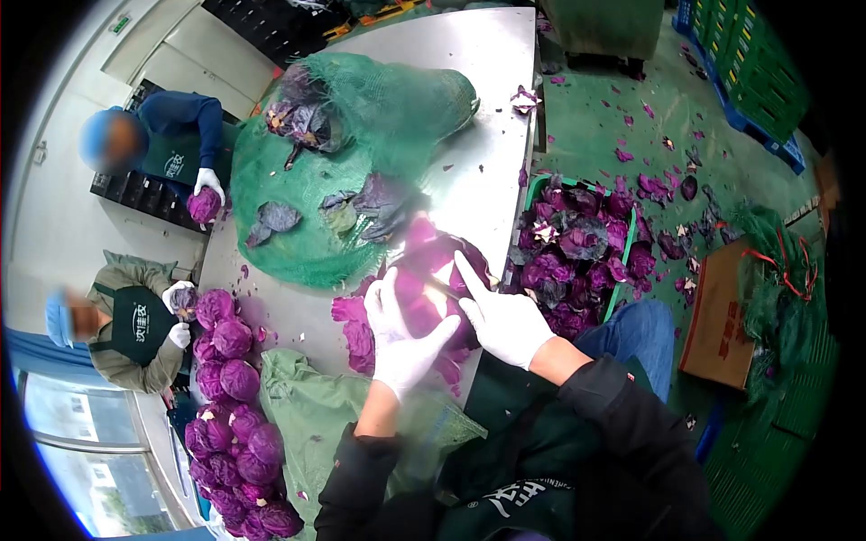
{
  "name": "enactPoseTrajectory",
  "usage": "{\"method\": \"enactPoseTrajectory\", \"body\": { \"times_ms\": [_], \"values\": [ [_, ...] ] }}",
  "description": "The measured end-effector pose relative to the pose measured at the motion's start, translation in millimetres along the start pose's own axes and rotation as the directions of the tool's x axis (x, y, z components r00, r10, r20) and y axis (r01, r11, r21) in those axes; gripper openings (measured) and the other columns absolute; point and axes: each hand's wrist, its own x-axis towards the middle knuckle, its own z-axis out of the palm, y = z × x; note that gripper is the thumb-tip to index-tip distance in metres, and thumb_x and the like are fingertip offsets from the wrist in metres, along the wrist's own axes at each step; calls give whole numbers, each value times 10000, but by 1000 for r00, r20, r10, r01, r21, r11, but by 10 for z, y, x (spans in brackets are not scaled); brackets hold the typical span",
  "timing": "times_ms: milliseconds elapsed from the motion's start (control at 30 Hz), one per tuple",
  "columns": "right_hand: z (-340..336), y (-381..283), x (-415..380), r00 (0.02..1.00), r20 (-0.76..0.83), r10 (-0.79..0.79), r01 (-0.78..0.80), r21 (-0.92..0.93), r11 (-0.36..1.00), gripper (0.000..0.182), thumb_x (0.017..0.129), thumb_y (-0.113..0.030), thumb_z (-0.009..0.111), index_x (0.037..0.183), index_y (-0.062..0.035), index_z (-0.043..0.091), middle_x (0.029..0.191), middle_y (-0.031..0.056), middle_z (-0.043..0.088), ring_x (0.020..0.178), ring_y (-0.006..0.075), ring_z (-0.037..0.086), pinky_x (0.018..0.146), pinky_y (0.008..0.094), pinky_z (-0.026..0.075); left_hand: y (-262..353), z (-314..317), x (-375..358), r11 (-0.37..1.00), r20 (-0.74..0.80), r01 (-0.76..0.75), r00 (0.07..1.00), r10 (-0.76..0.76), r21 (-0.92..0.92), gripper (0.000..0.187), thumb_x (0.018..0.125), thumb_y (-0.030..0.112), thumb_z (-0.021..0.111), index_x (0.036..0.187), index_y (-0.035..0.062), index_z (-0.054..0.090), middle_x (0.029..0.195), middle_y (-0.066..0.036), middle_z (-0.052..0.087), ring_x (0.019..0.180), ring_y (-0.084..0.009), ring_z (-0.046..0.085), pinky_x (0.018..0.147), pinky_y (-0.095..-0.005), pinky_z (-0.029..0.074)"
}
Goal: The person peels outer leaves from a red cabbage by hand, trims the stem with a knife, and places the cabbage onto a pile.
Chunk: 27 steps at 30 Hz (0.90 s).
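Observation:
Both my hands wear white gloves and are over a purple cabbage point(424, 293) at the table's near edge. My left hand point(401, 338) lies against the cabbage's left side, thumb and fingers spread apart. On the right side, my right hand point(505, 320) has its index finger stretched along the cabbage; its other fingers are curled, and a thin dark shape, partly hidden, shows beneath them. Loose purple leaves point(356, 334) lie beside and under the cabbage. The cabbage is blurred by motion.
A green net point(298, 216) with dark cabbages and leaves spreads across the metal table point(501, 81). Trimmed cabbages point(239, 379) are piled at the left, near two co-workers. A green crate point(631, 257) full of leaves stands at the right, by a cardboard box point(717, 334).

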Motion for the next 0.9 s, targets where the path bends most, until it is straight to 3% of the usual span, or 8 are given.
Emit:
{"method": "enactPoseTrajectory", "body": {
  "times_ms": [167,400,500,567,600,700,733,900],
  "values": [
    [115,71,178,977,-161,-141,132,-64,989,609,991,-336,420,1523,-141,195,840,209,668,643,378,642,621,461,526,53,7,17,1000,-8,13,1000,-13,8,1018,665,355,826,1453,42,261,1389,-262,290,1303,-429,312,1095,-502,313],
    [102,68,184,964,-213,-157,141,-88,986,550,993,-325,418,1496,-146,286,828,195,668,642,358,644,600,447,522,85,19,16,1000,-35,18,999,-18,-7,991,686,327,834,1452,35,277,1397,-227,309,1323,-385,312,1109,-477,285],
    [154,174,252,937,-318,-145,107,-134,985,281,960,-235,437,1099,-76,623,1288,159,581,809,342,683,674,444,564,88,3,-34,1000,-36,18,999,-19,-13,998,678,327,842,1447,27,282,1401,-233,307,1325,-391,308,1111,-487,278],
    [21,248,328,957,-243,157,-158,14,987,321,991,-268,402,1186,-86,581,1101,177,664,779,365,672,669,446,552,78,32,-113,1000,-69,13,998,-14,-19,997,676,322,844,1445,24,285,1400,-234,309,1326,-394,307,1112,-489,278],
    [-18,239,363,953,-270,135,-134,24,991,367,1004,-331,386,1227,-102,566,922,180,692,773,376,667,683,448,544,63,64,-152,1000,-109,-20,994,22,17,995,673,311,847,1444,24,288,1394,-236,314,1325,-393,309,1110,-489,281],
    [-39,93,300,955,-296,24,-6,63,998,414,968,-390,485,1260,-103,545,835,199,667,715,394,644,655,452,522,4,61,-146,997,-114,-44,993,37,-60,993,671,301,847,1443,21,288,1391,-236,315,1323,-387,316,1106,-482,288],
    [78,107,314,914,-405,-35,39,3,999,418,923,-422,547,1219,-129,588,834,184,669,756,385,648,691,457,516,7,42,-148,995,-103,-50,994,41,-84,989,666,287,849,1440,17,293,1393,-231,317,1320,-381,326,1106,-472,291],
    [-2,463,691,923,-273,271,-271,38,962,349,891,-388,589,1084,-108,671,880,179,676,844,370,651,746,450,512,-102,27,-263,988,-134,-118,985,105,-96,1007,634,270,864,1435,20,306,1406,-219,314,1326,-378,327,1110,-465,288]
  ]
}}
